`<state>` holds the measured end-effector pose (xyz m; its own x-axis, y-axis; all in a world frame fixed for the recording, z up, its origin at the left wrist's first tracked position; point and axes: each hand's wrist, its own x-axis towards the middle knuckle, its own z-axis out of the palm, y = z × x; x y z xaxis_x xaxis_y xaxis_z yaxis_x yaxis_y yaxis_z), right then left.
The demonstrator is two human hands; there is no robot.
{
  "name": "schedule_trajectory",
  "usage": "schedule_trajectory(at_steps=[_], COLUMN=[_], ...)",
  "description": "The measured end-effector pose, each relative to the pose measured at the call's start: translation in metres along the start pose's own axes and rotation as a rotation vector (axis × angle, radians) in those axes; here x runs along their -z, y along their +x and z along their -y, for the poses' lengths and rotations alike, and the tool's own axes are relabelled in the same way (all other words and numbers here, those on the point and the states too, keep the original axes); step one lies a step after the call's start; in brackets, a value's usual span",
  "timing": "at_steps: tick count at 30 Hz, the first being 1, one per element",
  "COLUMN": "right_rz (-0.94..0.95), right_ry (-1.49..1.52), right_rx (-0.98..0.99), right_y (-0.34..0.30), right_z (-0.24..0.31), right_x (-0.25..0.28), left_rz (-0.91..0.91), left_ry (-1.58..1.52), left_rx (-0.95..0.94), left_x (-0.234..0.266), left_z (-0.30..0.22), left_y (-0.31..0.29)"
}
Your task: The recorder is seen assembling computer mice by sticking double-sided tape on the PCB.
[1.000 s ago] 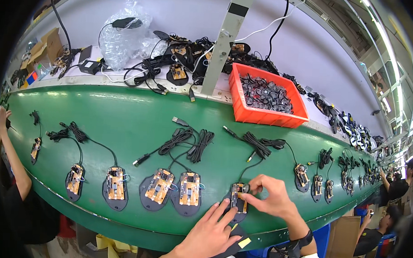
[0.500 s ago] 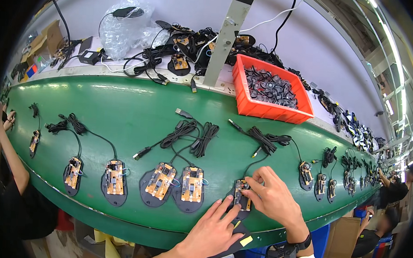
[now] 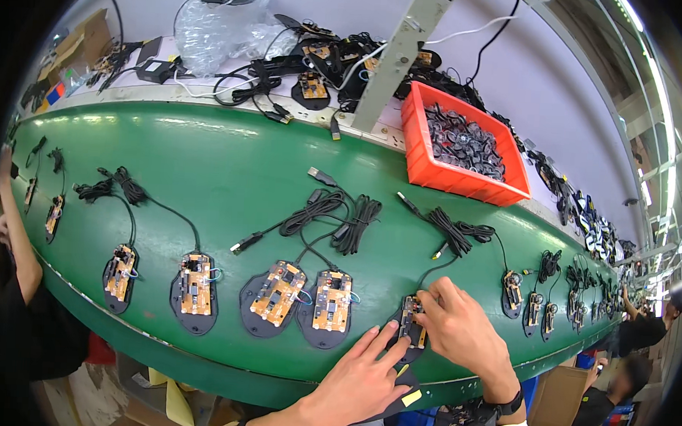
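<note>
A mouse base with an orange circuit board (image 3: 412, 320) lies at the near edge of the green conveyor belt (image 3: 228, 178). My right hand (image 3: 461, 332) rests on its right side, fingertips pressing the board. My left hand (image 3: 360, 377) lies flat just left of it, fingers spread and touching the base's lower edge. Its black cable (image 3: 454, 232) runs up the belt in a bundle. Two more mouse bases with boards (image 3: 276, 295) (image 3: 332, 304) sit just to the left.
Further mouse bases (image 3: 195, 286) line the belt on both sides. An orange bin of small black parts (image 3: 458, 153) stands behind the belt beside a grey post (image 3: 390, 55). Tangled cables and a plastic bag (image 3: 220, 25) lie at the back. Another person's arm (image 3: 16, 252) is at left.
The belt's items have drifted slightly left. My left hand has slid up closer to the mouse base; my right hand stays on the board.
</note>
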<state>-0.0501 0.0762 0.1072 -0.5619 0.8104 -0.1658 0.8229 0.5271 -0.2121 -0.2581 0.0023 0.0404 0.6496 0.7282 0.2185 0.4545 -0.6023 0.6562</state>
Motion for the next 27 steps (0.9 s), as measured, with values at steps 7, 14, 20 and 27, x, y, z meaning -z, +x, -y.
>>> schedule_trajectory(at_steps=[7, 14, 20, 27], right_rz=[-0.107, -0.189, -0.18, -0.443], right_ry=[0.235, 0.062, -0.112, -0.166], right_rx=[-0.005, -0.101, -0.079, -0.032], right_y=[0.005, -0.015, 0.0, 0.142], right_z=[-0.01, -0.018, -0.051, -0.124], right_x=[-0.023, -0.033, 0.02, 0.094], left_rz=[0.007, -0.256, -0.22, -0.323], left_ry=[-0.073, -0.101, 0.12, 0.18], left_rx=[-0.028, -0.131, 0.182, 0.292], left_x=[0.002, 0.055, 0.09, 0.099], left_z=[0.004, 0.009, 0.066, 0.083], left_y=[-0.001, -0.019, -0.054, -0.077])
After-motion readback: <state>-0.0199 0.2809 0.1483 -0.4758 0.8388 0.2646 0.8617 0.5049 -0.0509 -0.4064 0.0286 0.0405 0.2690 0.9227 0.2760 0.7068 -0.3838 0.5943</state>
